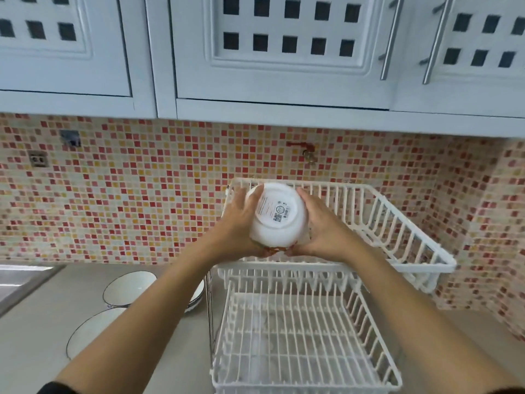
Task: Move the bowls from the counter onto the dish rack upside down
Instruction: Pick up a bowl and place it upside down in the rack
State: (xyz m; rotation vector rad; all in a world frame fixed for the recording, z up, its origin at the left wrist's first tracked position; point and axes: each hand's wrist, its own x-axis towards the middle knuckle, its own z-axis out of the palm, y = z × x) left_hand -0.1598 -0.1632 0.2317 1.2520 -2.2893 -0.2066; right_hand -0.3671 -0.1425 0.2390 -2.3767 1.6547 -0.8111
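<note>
A white bowl [277,216] is held upside down, its labelled base facing me, over the left front part of the upper tier of the white wire dish rack [397,223]. My left hand [237,223] grips its left side and my right hand [326,228] grips its right side. The rack's lower tier [298,336] holds nothing. On the counter to the left, a white bowl with a dark rim [129,288] sits beside another bowl [196,297], which my left arm partly hides. A larger dark-rimmed bowl [91,334] lies nearer to me.
The grey counter [37,322] runs left to a steel sink [17,280]. A mosaic tiled wall [142,194] with a red tap [305,150] and a socket [38,160] stands behind. White cabinets [284,52] hang overhead.
</note>
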